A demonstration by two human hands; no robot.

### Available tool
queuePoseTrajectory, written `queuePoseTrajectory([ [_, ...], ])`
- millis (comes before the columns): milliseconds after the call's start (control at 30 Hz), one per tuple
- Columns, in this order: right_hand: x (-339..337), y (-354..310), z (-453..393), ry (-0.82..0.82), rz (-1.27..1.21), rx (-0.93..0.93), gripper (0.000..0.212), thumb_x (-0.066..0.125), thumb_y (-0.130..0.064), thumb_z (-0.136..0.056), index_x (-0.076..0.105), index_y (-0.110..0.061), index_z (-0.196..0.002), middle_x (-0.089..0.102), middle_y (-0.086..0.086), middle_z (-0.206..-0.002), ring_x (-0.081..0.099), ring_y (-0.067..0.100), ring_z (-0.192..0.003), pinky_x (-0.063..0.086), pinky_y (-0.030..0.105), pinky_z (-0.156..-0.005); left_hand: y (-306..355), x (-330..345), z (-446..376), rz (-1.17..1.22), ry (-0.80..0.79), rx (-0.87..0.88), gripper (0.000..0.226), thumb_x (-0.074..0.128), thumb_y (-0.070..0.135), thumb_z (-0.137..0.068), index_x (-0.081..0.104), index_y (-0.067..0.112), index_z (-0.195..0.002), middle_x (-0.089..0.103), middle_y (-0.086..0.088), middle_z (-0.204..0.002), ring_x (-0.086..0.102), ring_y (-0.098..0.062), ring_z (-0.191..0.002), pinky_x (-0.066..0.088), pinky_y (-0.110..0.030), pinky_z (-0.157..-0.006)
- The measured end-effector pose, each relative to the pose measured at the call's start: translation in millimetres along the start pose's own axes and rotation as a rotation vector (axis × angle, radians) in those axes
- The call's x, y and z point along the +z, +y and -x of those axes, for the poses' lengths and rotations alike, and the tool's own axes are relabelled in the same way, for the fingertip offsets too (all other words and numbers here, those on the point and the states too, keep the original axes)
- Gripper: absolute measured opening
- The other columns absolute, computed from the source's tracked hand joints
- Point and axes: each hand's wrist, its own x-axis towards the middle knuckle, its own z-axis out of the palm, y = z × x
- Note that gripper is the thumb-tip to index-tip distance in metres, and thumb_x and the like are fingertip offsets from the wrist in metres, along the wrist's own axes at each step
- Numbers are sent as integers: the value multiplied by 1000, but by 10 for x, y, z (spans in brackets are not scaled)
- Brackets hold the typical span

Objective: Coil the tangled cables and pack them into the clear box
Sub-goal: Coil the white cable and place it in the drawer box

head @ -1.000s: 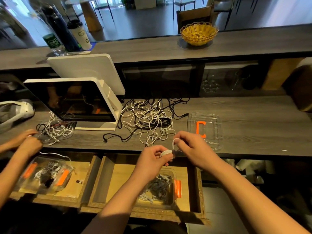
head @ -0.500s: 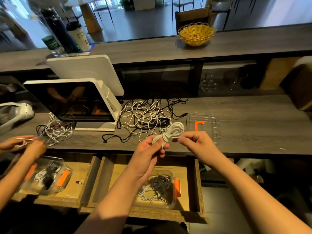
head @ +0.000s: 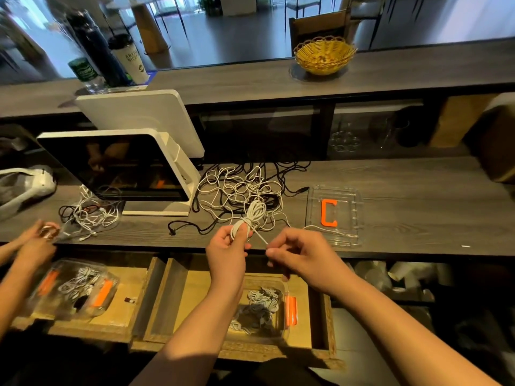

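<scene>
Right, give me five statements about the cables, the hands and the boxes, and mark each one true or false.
1. The left hand grips a white coiled cable. True.
2. The right hand rests flat on the counter. False: it pinches the cable's loose end, raised.
3. The clear box in the open drawer holds coiled cables. True.
4. The clear lid with the orange clip is on the box. False: it lies on the counter.
5. The yellow basket sits in the drawer. False: it sits on the upper ledge.

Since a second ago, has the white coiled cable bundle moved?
Yes. The white coiled cable bundle has risen from the counter's front edge to in front of the tangled pile, gripped by the left hand.
</scene>
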Motion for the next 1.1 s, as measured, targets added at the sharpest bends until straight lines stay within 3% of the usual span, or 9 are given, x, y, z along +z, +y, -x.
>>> queuePoseTrajectory([
  [167, -46, -120, -19, -77, -245, 52, 17, 54, -6, -98, 70, -4, -100, 74, 17, -94, 74, 24, -86, 61, 32, -80, -131, -63, -4, -240, -70, 137, 14, 69, 15, -93, 68, 21, -80, 69, 4, -72, 61, -2, -63, 45, -13, -57],
  [233, -59, -107, -37, -84, -256, 65, 28, 44, 0, -100, 71, -6, -104, 75, 14, -98, 73, 24, -93, 59, 35, -87, -166, -69, -17, -332, -176, 100, 22, 67, 5, -92, 68, 22, -79, 69, 4, -74, 63, -5, -70, 45, -13, -60],
  [300, -74, -84, -56, -98, -180, 45, 26, 49, 4, -97, 69, -5, -109, 75, 11, -100, 73, 18, -97, 58, 32, -89, -165, -63, -23, -443, -331, 30, 38, 60, -7, -91, 68, 29, -80, 71, 6, -79, 65, -9, -79, 47, -14, -64],
  [367, -96, -76, -89, -66, -72, 2, 20, 60, 2, -93, 71, -6, -108, 75, 6, -96, 73, 12, -92, 57, 25, -84, -119, -67, -7, -505, -505, -8, 41, 62, -9, -88, 69, 31, -84, 71, 8, -80, 64, -5, -77, 47, -12, -63],
  [533, -245, -54, -180, 102, 3, 13, 11, 65, -22, -93, 74, -14, -93, 70, 8, -70, 62, 23, -52, 52, 27, -49, 17, -120, 49, -473, -923, 17, 8, 73, 10, -89, 73, 18, -91, 71, 12, -78, 65, -1, -77, 50, -18, -75],
  [633, -361, 4, -207, 156, 17, 25, 14, 65, -21, -93, 72, -11, -87, 67, 1, -65, 58, 16, -49, 49, 26, -47, 138, -171, 47, -319, -1056, -8, 9, 69, 6, -91, 70, 15, -91, 72, 8, -80, 67, -5, -80, 50, -20, -76],
  [800, -272, 151, -213, 312, -157, -29, 5, 69, -17, -86, 73, -14, -87, 71, 11, -76, 64, 18, -62, 54, 29, -58, 240, -142, 67, 252, -822, -261, 2, 71, 14, -85, 71, 13, -86, 71, -4, -77, 65, -10, -72, 51, -24, -71],
  [933, -107, 197, -191, 412, -301, -53, 7, 64, -7, -92, 69, -4, -91, 67, 19, -74, 63, 18, -58, 56, 25, -56, 211, 17, 95, 555, -549, -410, 23, 63, 16, -82, 66, 10, -104, 67, -4, -77, 55, -8, -67, 41, -22, -64],
  [1100, 192, 239, -157, 425, -14, -170, 11, 65, -22, -93, 72, -14, -92, 68, 0, -75, 67, 14, -67, 56, 31, -62, 183, 76, 10, 506, -278, -441, 17, 61, 19, -91, 62, 9, -105, 71, 1, -76, 50, -6, -65, 41, -18, -57],
])
